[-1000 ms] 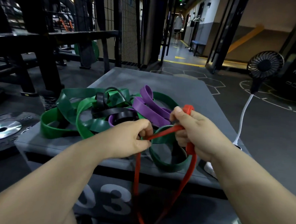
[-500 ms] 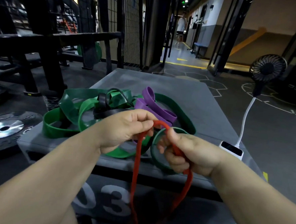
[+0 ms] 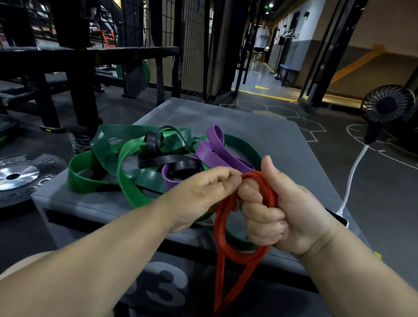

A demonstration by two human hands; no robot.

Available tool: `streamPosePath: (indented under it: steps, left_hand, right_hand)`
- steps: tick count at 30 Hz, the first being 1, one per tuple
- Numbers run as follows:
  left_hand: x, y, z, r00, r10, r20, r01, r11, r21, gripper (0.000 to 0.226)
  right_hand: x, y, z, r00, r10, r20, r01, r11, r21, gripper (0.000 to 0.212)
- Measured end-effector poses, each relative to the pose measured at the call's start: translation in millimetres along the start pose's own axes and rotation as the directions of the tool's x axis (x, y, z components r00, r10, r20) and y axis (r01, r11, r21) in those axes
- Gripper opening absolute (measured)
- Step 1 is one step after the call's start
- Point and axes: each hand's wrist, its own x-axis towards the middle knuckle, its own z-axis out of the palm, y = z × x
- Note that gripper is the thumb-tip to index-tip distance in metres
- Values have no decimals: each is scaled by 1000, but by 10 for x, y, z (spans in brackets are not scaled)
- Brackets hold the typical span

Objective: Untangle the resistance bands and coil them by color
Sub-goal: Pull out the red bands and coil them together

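Observation:
A red band [image 3: 225, 235] is looped in a coil around the curled fingers of my right hand [image 3: 283, 212], thumb up; its free end hangs down over the box front. My left hand [image 3: 201, 194] pinches the red band at the top of the coil, touching my right hand. Behind them a tangled pile lies on the grey box [image 3: 254, 126]: green bands [image 3: 128, 180], a black band [image 3: 171, 159] and a purple band [image 3: 215, 154] woven together. One green loop [image 3: 237, 241] lies under the red coil.
A small black fan [image 3: 387, 105] on a white stalk stands at the box's right side. A weight plate [image 3: 11, 178] lies on the floor at left, with black rack frames [image 3: 70, 51] behind. A person walks far down the corridor [image 3: 260, 44].
The red band has gone from a single pulled strand to a coil of loops around my right hand. Both hands have come together and my left hand has moved right to the coil's top.

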Motion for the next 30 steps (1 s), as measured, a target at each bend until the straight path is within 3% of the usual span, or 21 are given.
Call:
streamPosePath:
  steps: [3,8,14,18,25,30]
  left_hand:
    - [19,19,-59,996,84,0,-83,990,117,21]
    - [36,28,-98,989,151,-3,-149,979,141,17]
    - [31,64,-206,991,101,93,-117,975,190,22]
    - [40,85,-256,994,66,90,-73,995,72,27]
    - [14,-49,-82,990,-43,134,58,993,-107,29]
    - [40,42,57,996,20,-87,-39,977,-212,43]
  right_hand:
    - [-33,-2,-22,997,66,-41,-67,998,-17,51]
    - [-59,-2,1,995,86,-49,-85,996,26,47]
    - [-88,-32,-4,993,120,-3,-120,993,13,46]
    - [-96,-29,9,988,154,-3,-154,987,-35,42]
    - [-44,-51,67,999,44,-16,-43,999,29,40]
    - [24,3,83,995,1,95,-15,988,153,41]
